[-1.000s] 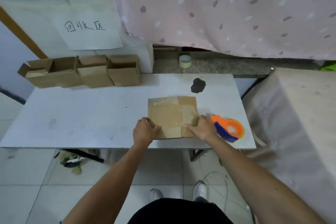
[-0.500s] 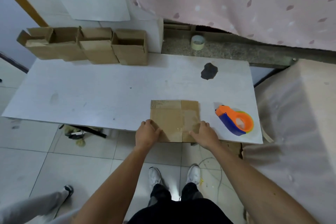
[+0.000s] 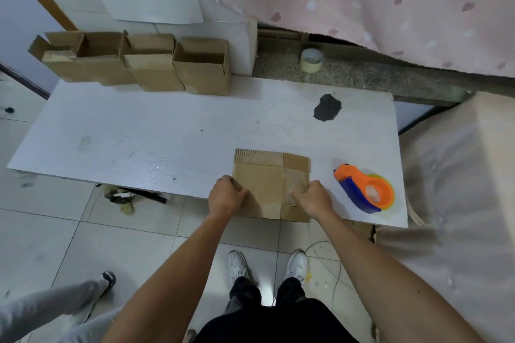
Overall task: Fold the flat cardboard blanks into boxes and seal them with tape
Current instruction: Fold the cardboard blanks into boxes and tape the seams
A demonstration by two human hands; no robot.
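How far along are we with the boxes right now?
Done: four folded boxes stand in a row at the back left of the table, tops open. In hand: both the left hand and right hand grip a flat blank at the near edge, not yet opened up. Left: fold this one and tape it; the tape dispenser lies untouched to its right.

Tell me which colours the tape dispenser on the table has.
The tape dispenser is orange with a dark blue base; the head view shows it.

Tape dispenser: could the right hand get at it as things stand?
Probably yes: the tape dispenser lies just right of the right hand, only bare table between, though that hand holds the cardboard blank.
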